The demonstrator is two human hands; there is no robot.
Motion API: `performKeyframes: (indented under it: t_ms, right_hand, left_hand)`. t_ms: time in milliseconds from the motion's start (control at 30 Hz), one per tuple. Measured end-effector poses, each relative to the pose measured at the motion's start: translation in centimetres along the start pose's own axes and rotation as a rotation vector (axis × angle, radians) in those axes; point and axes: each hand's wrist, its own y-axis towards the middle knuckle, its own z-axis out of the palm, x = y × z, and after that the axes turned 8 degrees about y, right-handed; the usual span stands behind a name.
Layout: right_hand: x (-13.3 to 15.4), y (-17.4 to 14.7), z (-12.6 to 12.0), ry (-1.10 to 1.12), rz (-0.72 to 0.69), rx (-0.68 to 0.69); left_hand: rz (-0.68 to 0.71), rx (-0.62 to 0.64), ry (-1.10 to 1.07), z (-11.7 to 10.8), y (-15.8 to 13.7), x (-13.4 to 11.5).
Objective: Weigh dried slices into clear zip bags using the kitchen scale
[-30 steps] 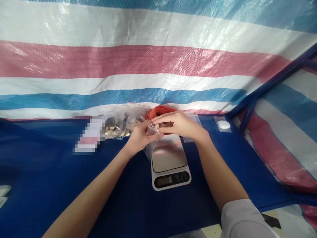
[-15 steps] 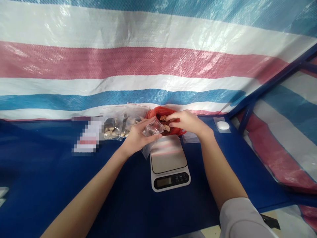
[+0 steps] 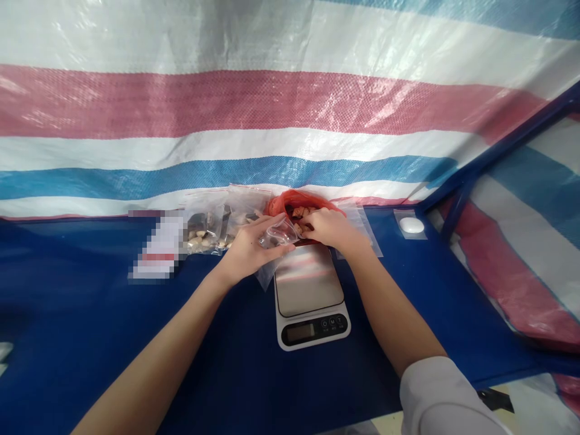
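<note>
My left hand (image 3: 244, 252) grips a small clear plastic bag (image 3: 278, 232) between thumb and fingers, its mouth held apart and tilted towards the right. My right hand (image 3: 334, 231) reaches into an open red plastic bag (image 3: 290, 198), fingers curled around brown, dried-looking pieces (image 3: 302, 211); the fingertips are partly hidden among them. Just in front of the red bag lies a white kitchen scale (image 3: 310, 287) with a bare metal plate. Clear bags filled with pale and dark pieces (image 3: 202, 234) lie left of my left hand.
Flat clear bags (image 3: 370, 232) lie beyond my right wrist. Farther right is a white oval object (image 3: 411, 225) on a small clear bag. A pixelated sheet (image 3: 158, 251) lies at the left on the blue table (image 3: 90, 302). Striped sheeting (image 3: 203, 103) hangs behind.
My right hand has moved left and deeper into the red bag, its fingers drawing closer together. My left hand keeps its hold on the clear bag. The view has shifted slightly.
</note>
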Motion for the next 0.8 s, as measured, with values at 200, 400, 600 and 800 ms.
performKeyframes:
  t_ms: [200,400,600,800]
  right_hand:
    - [0.1,0.4,0.9,-0.068,0.046,-0.014]
    - [-0.2,0.6,1.2,-0.078,0.040,-0.029]
    - [-0.9,0.7,1.3,-0.043,0.000,-0.070]
    - [-0.2,1.0,1.7,-0.143,0.081,-0.059]
  left_hand:
    - [0.045,0.018,-0.002,-0.1,0.1,-0.2]
    - [0.019,0.007,-0.011,0.0,0.0,-0.2]
    - [-0.002,0.013,-0.037,0.0,0.0,-0.3]
    - [0.002,0.012,-0.039,-0.1,0.0,-0.6]
